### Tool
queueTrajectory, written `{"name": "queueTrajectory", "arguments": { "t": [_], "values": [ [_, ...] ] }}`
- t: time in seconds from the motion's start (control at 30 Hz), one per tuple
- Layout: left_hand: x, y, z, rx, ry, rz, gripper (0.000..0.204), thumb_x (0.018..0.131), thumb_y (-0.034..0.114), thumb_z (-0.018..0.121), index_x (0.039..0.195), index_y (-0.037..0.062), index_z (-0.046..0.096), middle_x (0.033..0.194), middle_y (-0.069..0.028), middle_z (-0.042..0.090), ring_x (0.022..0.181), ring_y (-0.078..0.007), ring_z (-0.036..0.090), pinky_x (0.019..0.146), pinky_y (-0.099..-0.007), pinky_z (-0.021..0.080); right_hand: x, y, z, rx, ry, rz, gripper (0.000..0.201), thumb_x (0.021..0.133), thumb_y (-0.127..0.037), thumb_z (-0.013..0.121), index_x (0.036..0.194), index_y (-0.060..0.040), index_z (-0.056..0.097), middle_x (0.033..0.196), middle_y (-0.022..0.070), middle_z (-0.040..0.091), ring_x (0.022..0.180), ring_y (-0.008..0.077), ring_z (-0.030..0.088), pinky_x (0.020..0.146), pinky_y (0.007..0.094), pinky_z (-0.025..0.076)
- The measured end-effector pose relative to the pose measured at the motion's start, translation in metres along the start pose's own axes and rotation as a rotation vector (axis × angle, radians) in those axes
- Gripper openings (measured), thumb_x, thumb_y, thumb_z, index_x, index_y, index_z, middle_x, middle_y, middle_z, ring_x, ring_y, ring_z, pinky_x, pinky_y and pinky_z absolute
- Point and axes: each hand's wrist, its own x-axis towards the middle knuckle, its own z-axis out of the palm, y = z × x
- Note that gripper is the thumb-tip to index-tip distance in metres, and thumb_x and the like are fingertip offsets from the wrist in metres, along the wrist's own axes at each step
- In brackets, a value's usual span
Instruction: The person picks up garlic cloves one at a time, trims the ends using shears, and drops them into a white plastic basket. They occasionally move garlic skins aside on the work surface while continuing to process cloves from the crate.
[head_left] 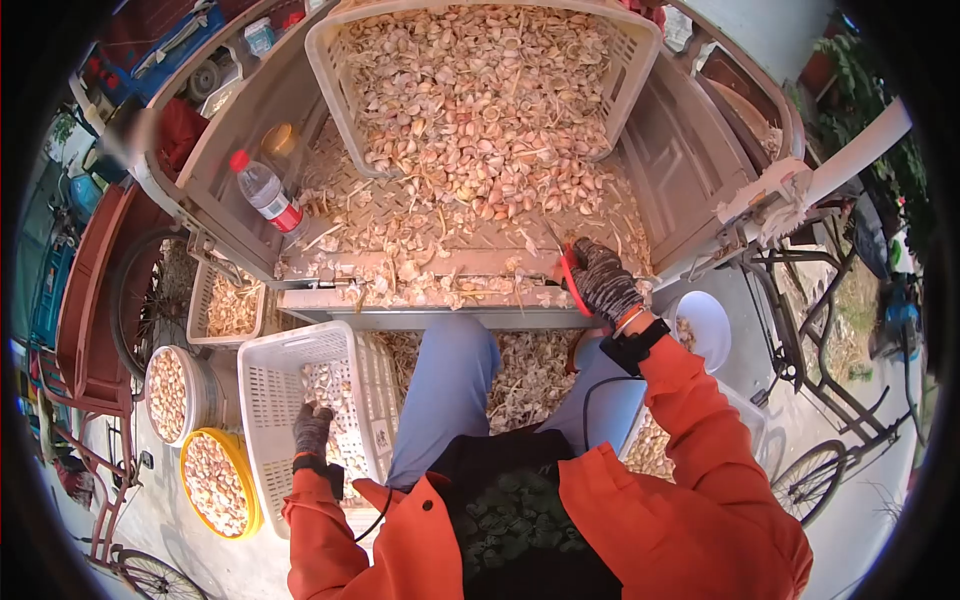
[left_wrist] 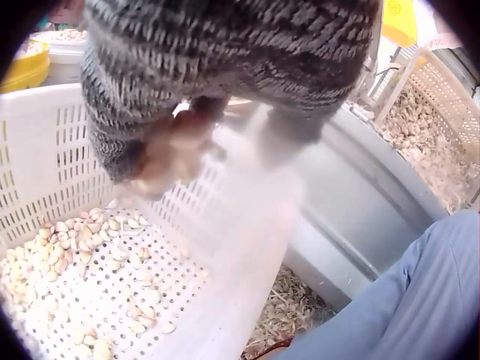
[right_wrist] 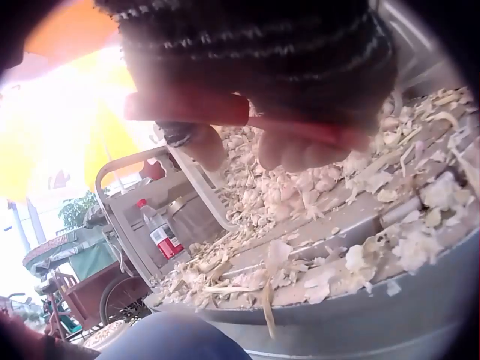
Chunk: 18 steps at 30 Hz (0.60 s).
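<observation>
In the head view, my right hand (head_left: pixel 603 280) grips a red-handled tool (head_left: pixel 572 282) with a thin metal end over the cart bed's front edge. Its fingers curl round the red handles (right_wrist: pixel 187 109) in the right wrist view. Garlic cloves (head_left: pixel 500 150) spill from a tilted crate (head_left: pixel 328 90) beyond that hand. My left hand (head_left: pixel 313 430), in a patterned glove with bare fingertips, hangs inside a white basket (head_left: pixel 270 400). The left wrist view shows its thumb and fingers apart and blurred above loose cloves (left_wrist: pixel 142 281); whether any clove lies among the fingers is unclear.
A bottle with a red cap (head_left: pixel 265 190) stands at the cart bed's left. Left of the basket are a white bucket (head_left: pixel 180 395) and a yellow bucket (head_left: pixel 220 485) of garlic. A white container (head_left: pixel 703 325) stands beside the right forearm. Husks (head_left: pixel 430 265) litter the bed's edge.
</observation>
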Motion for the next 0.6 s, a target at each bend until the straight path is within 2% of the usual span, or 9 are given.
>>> {"name": "queueTrajectory", "arguments": {
  "t": [0.07,0.13,0.2,0.23,0.27,0.33,0.43,0.5,0.6],
  "values": [
    [-0.021,0.042,0.005,0.577,0.213,0.037,0.061,0.072,0.042,0.067,0.119,0.0046,0.053,0.122,-0.0243,0.050,0.117,-0.0349,0.046,0.099,-0.0421,0.033,0.028,0.011,-0.001,-0.168,0.107,0.002,0.031,0.077,-0.027,0.065,0.094,-0.0017,0.059,0.086,0.0206,0.063,0.083,0.0342,0.061,0.074,0.0401,0.047],
    [-0.043,0.140,-0.007,0.504,0.485,0.324,0.048,0.076,0.029,0.065,0.116,0.0045,0.055,0.125,-0.0218,0.047,0.113,-0.0357,0.047,0.097,-0.0404,0.036,0.046,0.001,-0.005,-0.085,0.061,0.022,0.027,0.078,-0.020,0.062,0.097,-0.0020,0.059,0.088,0.0209,0.063,0.084,0.0340,0.062,0.074,0.0399,0.048],
    [-0.053,0.245,-0.011,-0.023,0.399,0.690,0.032,0.079,0.013,0.061,0.110,0.0049,0.057,0.115,-0.0187,0.054,0.106,-0.0332,0.051,0.093,-0.0390,0.039,0.070,0.010,0.003,-0.082,0.141,-0.066,0.025,0.078,-0.020,0.060,0.096,-0.0021,0.060,0.088,0.0207,0.063,0.084,0.0332,0.062,0.076,0.0394,0.048],
    [-0.050,0.287,0.000,-0.149,0.333,0.856,0.024,0.080,0.002,0.057,0.103,0.0060,0.061,0.101,-0.0145,0.059,0.096,-0.0308,0.055,0.087,-0.0376,0.042,0.076,0.009,0.006,-0.064,0.155,-0.096,0.023,0.078,-0.018,0.060,0.095,-0.0021,0.061,0.088,0.0198,0.064,0.085,0.0326,0.062,0.076,0.0394,0.048],
    [-0.044,0.322,0.018,-0.163,0.309,0.998,0.020,0.079,0.002,0.058,0.098,0.0058,0.062,0.091,-0.0123,0.061,0.089,-0.0304,0.058,0.083,-0.0364,0.044,0.081,0.005,0.008,-0.058,0.145,-0.095,0.023,0.078,-0.018,0.060,0.095,-0.0021,0.061,0.088,0.0198,0.064,0.085,0.0326,0.062,0.076,0.0394,0.048],
    [-0.031,0.384,0.058,-0.359,-0.057,0.883,0.020,0.078,0.007,0.061,0.098,0.0038,0.061,0.095,-0.0144,0.061,0.092,-0.0318,0.057,0.083,-0.0375,0.045,0.088,0.003,0.010,-0.039,0.142,-0.123,0.022,0.077,-0.016,0.060,0.093,-0.0022,0.062,0.086,0.0191,0.064,0.084,0.0326,0.062,0.076,0.0397,0.048],
    [0.006,0.434,0.115,-0.048,-0.028,0.964,0.029,0.077,0.012,0.063,0.104,0.0020,0.060,0.107,-0.0184,0.058,0.100,-0.0326,0.056,0.086,-0.0390,0.045,0.091,0.013,0.008,-0.033,0.104,-0.106,0.024,0.079,-0.021,0.060,0.094,-0.0021,0.061,0.083,0.0190,0.064,0.079,0.0327,0.062,0.072,0.0385,0.049],
    [0.019,0.447,0.142,0.268,0.083,0.969,0.038,0.076,0.014,0.063,0.111,0.0006,0.058,0.117,-0.0219,0.053,0.108,-0.0332,0.053,0.090,-0.0387,0.045,0.082,0.018,0.004,0.011,0.074,-0.095,0.028,0.079,-0.026,0.062,0.093,-0.0013,0.061,0.081,0.0185,0.064,0.075,0.0312,0.062,0.070,0.0374,0.048],
    [0.036,0.447,0.158,0.075,-0.094,0.836,0.047,0.075,0.015,0.064,0.119,0.0015,0.054,0.124,-0.0230,0.049,0.112,-0.0341,0.050,0.095,-0.0380,0.042,0.082,0.033,0.003,0.054,-0.004,-0.057,0.027,0.079,-0.024,0.063,0.091,-0.0008,0.060,0.082,0.0188,0.064,0.076,0.0312,0.062,0.070,0.0376,0.048]
  ]
}}
